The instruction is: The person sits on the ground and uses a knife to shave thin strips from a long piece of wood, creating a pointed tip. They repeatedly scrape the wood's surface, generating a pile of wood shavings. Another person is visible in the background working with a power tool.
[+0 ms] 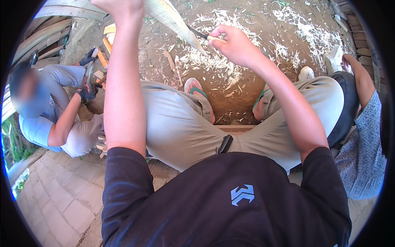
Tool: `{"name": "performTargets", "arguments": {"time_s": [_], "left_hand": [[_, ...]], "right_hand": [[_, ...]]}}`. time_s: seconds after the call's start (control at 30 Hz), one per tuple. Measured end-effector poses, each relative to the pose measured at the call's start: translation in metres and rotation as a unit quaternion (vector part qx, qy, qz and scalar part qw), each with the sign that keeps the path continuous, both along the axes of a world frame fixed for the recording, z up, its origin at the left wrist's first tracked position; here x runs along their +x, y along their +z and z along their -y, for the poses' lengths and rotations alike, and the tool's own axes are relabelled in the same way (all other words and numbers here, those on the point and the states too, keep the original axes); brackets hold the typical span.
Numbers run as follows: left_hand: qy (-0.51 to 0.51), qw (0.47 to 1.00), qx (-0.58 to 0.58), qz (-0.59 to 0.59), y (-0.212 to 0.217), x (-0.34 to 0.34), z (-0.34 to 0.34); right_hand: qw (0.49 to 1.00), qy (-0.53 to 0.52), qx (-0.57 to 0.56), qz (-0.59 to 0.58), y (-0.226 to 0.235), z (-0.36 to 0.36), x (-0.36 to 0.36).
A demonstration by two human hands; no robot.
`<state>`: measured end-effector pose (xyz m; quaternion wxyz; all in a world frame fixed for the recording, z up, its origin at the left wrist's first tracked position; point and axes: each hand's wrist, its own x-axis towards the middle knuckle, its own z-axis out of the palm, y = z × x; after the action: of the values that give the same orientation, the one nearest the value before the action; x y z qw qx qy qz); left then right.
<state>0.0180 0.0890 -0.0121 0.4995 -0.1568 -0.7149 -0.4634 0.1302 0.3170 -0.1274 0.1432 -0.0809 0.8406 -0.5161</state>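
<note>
While the person sat with knees spread wide, the left hand [126,8] was up at the top edge of the view, beside the thick end of a long, tapering piece of pale wood [170,20]; its fingers were cut off by the frame, so whether they gripped the wood or lay loose against it I cannot tell. That piece slanted down in front of the person, its narrow tip out over the ground between the hands, probably so that its edge lay free of the legs. The right hand [236,46] had its fingers curled and pinched around the light handle of a knife [199,33], whose dark blade pointed back toward the wood; blade and edge met or overlapped there, though actual contact was unclear. Such a grip near the blade likely gave close control. The open-kneed seat seemed to leave room for the curled wood shavings [222,68] strewn over the bare soil, ahead of the feet in green flip-flops [198,91]. At the left, a co-worker's gloved hand [87,92] was beside small wooden blocks [99,75], within easy reach.
</note>
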Motion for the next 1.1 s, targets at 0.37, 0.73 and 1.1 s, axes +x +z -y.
{"name": "performTargets", "arguments": {"time_s": [0.37,0.73,1.1], "left_hand": [[0.017,0.999,-0.016,-0.048,-0.011,0.005,0.003],[0.007,0.998,0.027,-0.051,-0.011,0.008,-0.007],[-0.014,0.999,0.044,-0.003,-0.015,0.004,0.008]], "right_hand": [[0.998,-0.008,0.066,-0.006,0.002,-0.012,-0.008],[0.991,-0.006,0.135,-0.002,0.007,-0.007,-0.003],[0.980,-0.008,0.197,0.004,-0.020,0.023,0.022]]}}
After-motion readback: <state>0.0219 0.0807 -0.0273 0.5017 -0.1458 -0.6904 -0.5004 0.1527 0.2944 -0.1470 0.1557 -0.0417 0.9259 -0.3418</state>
